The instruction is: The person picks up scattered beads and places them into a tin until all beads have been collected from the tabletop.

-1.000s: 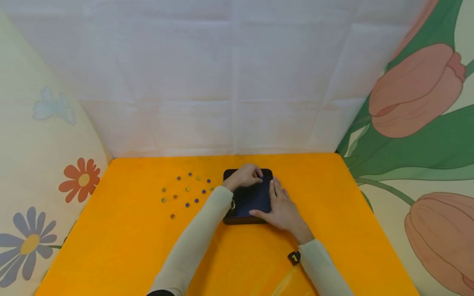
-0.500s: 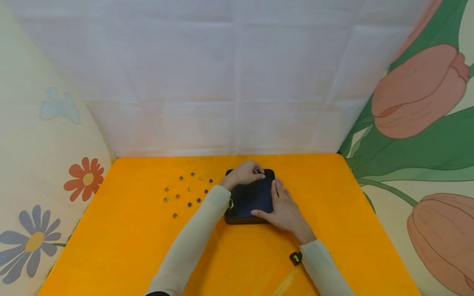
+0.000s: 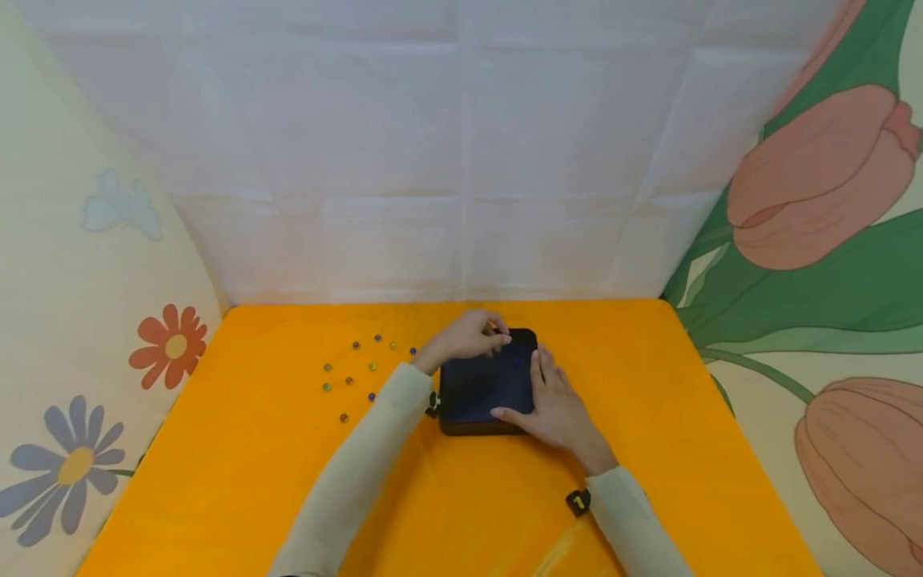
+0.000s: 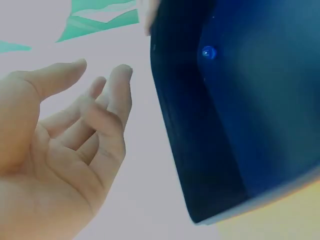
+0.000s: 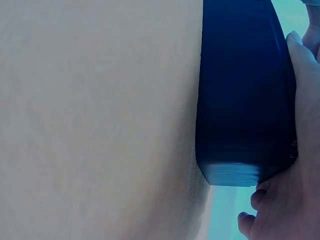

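A shallow black tray (image 3: 485, 394) sits on the orange table, and one blue marble (image 3: 516, 363) lies on its floor toward the back right. The left wrist view shows this blue marble (image 4: 209, 52) close to the tray wall. My left hand (image 3: 472, 335) hovers over the tray's back-left part. In its wrist view the left hand (image 4: 75, 145) has loosely bent fingers, thumb apart, nothing between them. Along the tray's right side rests my right hand (image 3: 558, 405), fingers straight, thumb spread across the front right rim. The right wrist view shows the right hand (image 5: 305, 165) against the tray wall (image 5: 245, 90).
Left of the tray, several loose marbles lie scattered, among them a blue marble (image 3: 372, 397), an amber marble (image 3: 344, 418) and a yellow-green marble (image 3: 327, 387). A white sheet (image 3: 461, 160) stands behind the orange table (image 3: 634, 385), with flower-printed panels on both sides.
My left hand has risen and drawn back a little to the left, and the blue marble in the tray now shows below its fingertips. The right hand has kept its place.
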`<action>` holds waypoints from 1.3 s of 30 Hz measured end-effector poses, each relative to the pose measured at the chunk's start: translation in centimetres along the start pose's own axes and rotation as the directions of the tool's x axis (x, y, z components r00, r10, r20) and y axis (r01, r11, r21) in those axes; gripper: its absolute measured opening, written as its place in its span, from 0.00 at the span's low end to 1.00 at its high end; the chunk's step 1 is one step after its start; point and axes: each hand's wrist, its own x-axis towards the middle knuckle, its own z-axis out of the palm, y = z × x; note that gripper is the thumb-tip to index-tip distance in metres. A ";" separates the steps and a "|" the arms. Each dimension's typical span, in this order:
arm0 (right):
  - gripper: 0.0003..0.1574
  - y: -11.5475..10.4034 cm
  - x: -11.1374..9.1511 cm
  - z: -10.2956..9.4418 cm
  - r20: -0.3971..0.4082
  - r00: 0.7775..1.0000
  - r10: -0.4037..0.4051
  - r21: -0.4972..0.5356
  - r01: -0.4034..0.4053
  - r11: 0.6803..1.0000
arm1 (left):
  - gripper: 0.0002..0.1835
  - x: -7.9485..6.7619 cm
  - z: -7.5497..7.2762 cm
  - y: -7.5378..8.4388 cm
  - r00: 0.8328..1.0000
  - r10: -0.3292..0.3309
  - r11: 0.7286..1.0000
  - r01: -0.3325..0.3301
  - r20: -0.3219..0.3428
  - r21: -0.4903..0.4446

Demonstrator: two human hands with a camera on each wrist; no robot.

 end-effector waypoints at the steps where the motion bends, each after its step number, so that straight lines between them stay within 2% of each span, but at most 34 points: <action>1: 0.84 0.0 0.0 0.0 0.002 1.000 0.000 -0.001 0.000 1.000 | 0.16 -0.3 -0.1 0.0 1.000 -0.001 1.000 0.001 0.000 -0.007; 15: 0.85 0.1 0.2 0.1 0.015 1.000 0.009 0.001 -0.009 1.000 | 0.19 -4.9 -1.8 -0.5 0.998 0.015 1.000 -0.017 -0.065 -0.017; 23: 0.84 0.0 0.1 0.1 0.004 1.000 0.008 0.011 -0.008 1.000 | 0.22 -7.3 -2.4 -2.3 0.996 -0.027 0.998 0.022 -0.088 -0.057; 33: 0.85 0.2 0.0 0.5 -0.021 1.000 -0.006 0.008 0.007 1.000 | 0.21 -10.8 -3.3 -4.5 0.984 -0.106 0.991 0.093 -0.145 -0.094; 37: 0.84 0.3 0.0 0.5 -0.028 1.000 -0.013 0.014 0.013 1.000 | 0.21 -12.2 -3.5 -5.5 0.979 -0.125 0.985 0.103 -0.164 -0.137; 39: 0.84 0.3 0.0 0.6 -0.024 1.000 -0.011 0.014 0.011 1.000 | 0.20 -12.7 -3.6 -6.2 0.977 -0.120 0.987 0.097 -0.178 -0.130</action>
